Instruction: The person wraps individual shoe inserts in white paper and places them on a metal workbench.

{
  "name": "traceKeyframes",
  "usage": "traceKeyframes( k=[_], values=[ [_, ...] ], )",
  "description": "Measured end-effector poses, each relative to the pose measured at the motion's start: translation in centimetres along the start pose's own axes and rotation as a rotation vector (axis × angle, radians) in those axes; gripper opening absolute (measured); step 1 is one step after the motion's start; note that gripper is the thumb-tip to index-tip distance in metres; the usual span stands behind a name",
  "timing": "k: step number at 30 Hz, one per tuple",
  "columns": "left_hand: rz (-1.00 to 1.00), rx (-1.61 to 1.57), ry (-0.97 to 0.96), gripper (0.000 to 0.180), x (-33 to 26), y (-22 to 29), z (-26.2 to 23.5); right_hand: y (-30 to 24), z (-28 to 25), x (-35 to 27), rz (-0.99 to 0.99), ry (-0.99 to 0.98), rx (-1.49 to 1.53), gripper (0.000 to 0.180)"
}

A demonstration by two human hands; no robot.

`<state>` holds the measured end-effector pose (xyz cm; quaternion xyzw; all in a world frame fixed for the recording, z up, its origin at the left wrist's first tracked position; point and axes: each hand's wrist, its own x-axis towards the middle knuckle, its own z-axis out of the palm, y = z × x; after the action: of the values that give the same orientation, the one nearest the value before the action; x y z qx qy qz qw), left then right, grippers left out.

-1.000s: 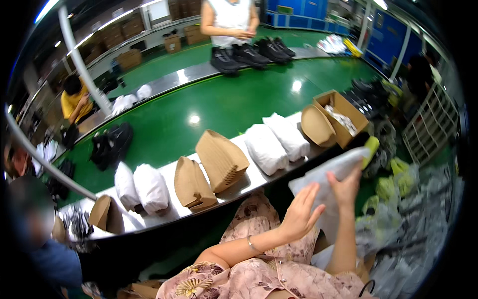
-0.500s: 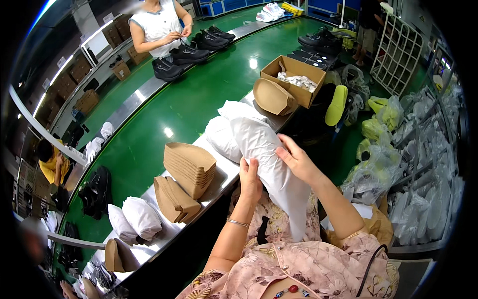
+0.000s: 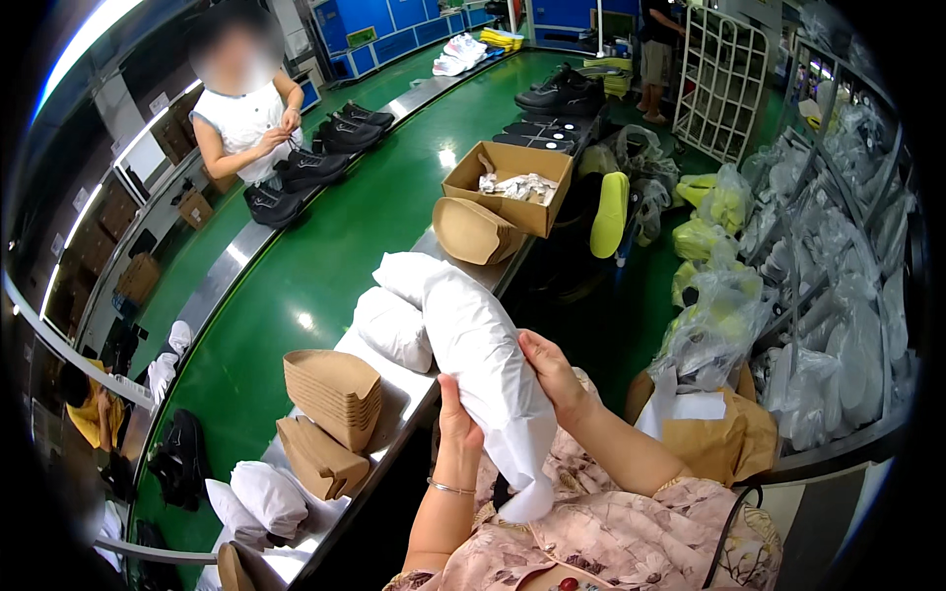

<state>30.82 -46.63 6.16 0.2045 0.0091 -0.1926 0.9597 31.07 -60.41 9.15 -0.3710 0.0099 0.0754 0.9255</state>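
A long bundle wrapped in white paper [image 3: 478,340] slants between my hands, its far end over the metal ledge and its near end over my lap. What the paper covers is hidden, though it bulges like a shoe. My left hand [image 3: 459,419] grips its left side, thumb upright and fingers partly behind the paper. On the opposite side, my right hand [image 3: 554,374] holds it with the thumb on top. A loose paper tail [image 3: 527,499] curls at the near end. Beside the bundle's left side lies another white wrapped bundle [image 3: 391,328] on the ledge.
Brown moulded cardboard forms [image 3: 330,399] are stacked left on the metal ledge, near more wrapped bundles [image 3: 271,497]. An open carton [image 3: 507,182] stands beyond. Black shoes [image 3: 315,167] line the green belt [image 3: 379,187], where a co-worker stands. Bagged items [image 3: 828,345] fill a rack at right.
The view has shifted, so the bench appears further left and lower. The bundle's paper tail, earlier hanging long and straight, is now shorter and curled. Both hands still hold the bundle.
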Motion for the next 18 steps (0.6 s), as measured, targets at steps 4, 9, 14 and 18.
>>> traceKeyframes(
  k=[4, 9, 14, 18],
  values=[
    [0.035, -0.088, -0.046, 0.091, 0.6, -0.8, 2.7, 0.2, -0.4, 0.3, -0.050, 0.089, 0.029, 0.023],
    [-0.011, 0.027, 0.010, 0.089, 0.9, -1.3, 3.4, -0.4, -0.1, -0.3, -0.035, 0.097, 0.080, 0.022],
    [-0.078, 0.011, -0.068, 0.092, 0.5, -0.9, 2.5, -1.1, -0.4, 0.4, -0.248, 0.077, -0.469, 0.026],
    [-0.026, 0.082, 0.031, 0.080, 0.2, -0.8, 1.4, -3.7, -1.3, 0.6, -0.660, 0.001, -1.352, 0.041]
  ],
)
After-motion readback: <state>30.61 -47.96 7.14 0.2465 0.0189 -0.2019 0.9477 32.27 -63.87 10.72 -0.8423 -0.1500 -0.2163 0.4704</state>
